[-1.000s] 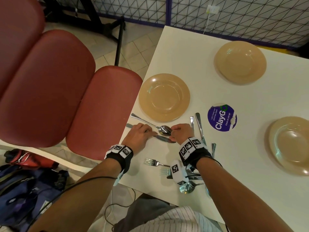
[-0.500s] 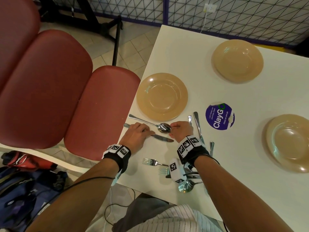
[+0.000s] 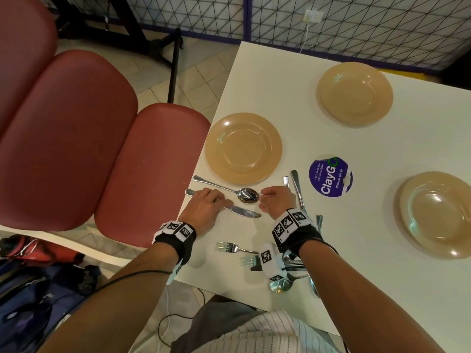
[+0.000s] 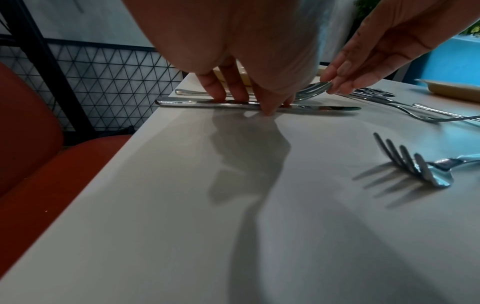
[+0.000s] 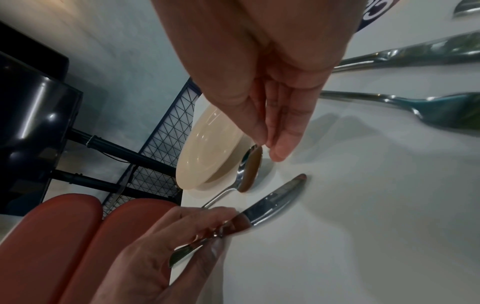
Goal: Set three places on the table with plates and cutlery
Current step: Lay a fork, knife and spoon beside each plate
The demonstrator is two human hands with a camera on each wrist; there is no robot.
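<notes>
Three tan plates stand on the white table (image 3: 331, 263): one at the left edge (image 3: 243, 148), one far (image 3: 354, 94), one right (image 3: 438, 215). In front of the left plate lie a spoon (image 3: 248, 194) (image 5: 250, 164) and, nearer me, a knife (image 3: 242, 212) (image 4: 259, 106), both crosswise. My left hand (image 3: 206, 205) (image 4: 249, 102) grips the knife's handle with curled fingers and thumb. My right hand (image 3: 276, 200) (image 5: 270, 144) touches the tip of the spoon's bowl with straight fingertips.
More cutlery lies loose by my right wrist: forks (image 3: 229, 247), spoons (image 3: 280, 285) and two knives (image 3: 297, 189). A round blue sticker (image 3: 330, 177) sits mid-table. Red chair seats (image 3: 150, 171) butt against the table's left edge. Bags (image 3: 38, 250) lie on the floor.
</notes>
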